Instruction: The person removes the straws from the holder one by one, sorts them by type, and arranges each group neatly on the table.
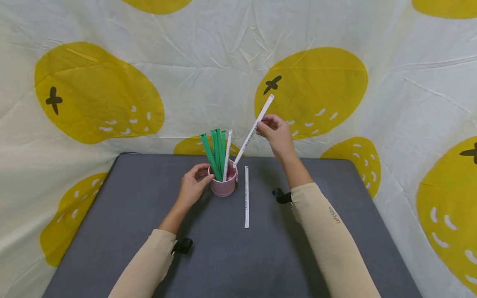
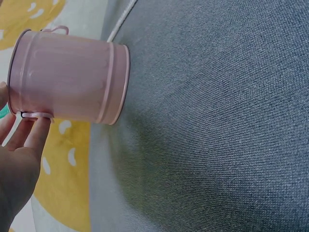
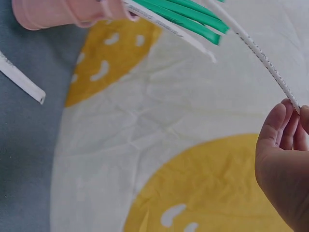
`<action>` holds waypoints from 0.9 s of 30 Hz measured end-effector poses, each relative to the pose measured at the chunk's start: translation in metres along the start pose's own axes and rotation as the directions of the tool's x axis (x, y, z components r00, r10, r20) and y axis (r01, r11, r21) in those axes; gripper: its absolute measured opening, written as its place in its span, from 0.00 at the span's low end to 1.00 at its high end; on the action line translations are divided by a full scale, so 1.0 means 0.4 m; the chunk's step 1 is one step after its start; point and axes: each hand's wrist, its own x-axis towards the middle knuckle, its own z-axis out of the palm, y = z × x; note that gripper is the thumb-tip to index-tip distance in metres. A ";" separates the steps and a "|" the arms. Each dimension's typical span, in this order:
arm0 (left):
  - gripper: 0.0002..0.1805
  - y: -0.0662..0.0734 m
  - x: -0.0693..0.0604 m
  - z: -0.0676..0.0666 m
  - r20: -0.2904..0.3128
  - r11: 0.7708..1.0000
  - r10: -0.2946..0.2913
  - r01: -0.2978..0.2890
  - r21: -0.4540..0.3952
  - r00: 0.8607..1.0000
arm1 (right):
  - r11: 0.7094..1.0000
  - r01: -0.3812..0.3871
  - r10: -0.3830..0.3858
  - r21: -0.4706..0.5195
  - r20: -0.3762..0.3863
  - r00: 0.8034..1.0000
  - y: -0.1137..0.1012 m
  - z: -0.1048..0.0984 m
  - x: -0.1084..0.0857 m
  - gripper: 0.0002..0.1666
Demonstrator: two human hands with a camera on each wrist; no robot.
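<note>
A small pink metal bucket (image 1: 223,189) stands on the dark table. My left hand (image 1: 191,186) grips it at the left side, with the thumb by the rim and the fingers at its small side handle (image 2: 37,115). Several green-wrapped straws (image 1: 208,153) and a white-wrapped straw (image 1: 228,153) lean upright inside. To the upper right, my right hand (image 1: 277,134) pinches another white-wrapped straw (image 1: 250,134) near its upper part. That straw slants down to the left, its lower end at the bucket's right rim. The right wrist view shows the pinching fingertips (image 3: 276,121).
One white-wrapped straw (image 1: 246,198) lies flat on the grey table (image 1: 223,256), just right of the bucket. Behind the table's far edge hangs a pale cloth (image 1: 208,91) with yellow fruit prints. Black wrist cameras stick out from both sleeves.
</note>
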 end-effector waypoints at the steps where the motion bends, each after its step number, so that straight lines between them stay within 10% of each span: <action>1: 0.23 0.000 0.001 0.001 0.000 1.000 0.002 -0.002 0.001 1.000 | 1.000 0.002 -0.002 0.029 -0.004 1.000 -0.006 -0.006 -0.001 0.07; 15: 0.25 0.015 0.007 0.004 0.029 0.999 -0.034 0.035 -0.032 0.999 | 0.991 -0.078 0.081 0.111 -0.024 0.996 0.019 -0.092 -0.031 0.07; 27: 0.23 -0.001 0.006 0.003 0.015 1.000 -0.024 0.024 -0.014 1.000 | 0.969 -0.217 0.223 -0.118 0.036 0.974 0.155 -0.154 -0.074 0.22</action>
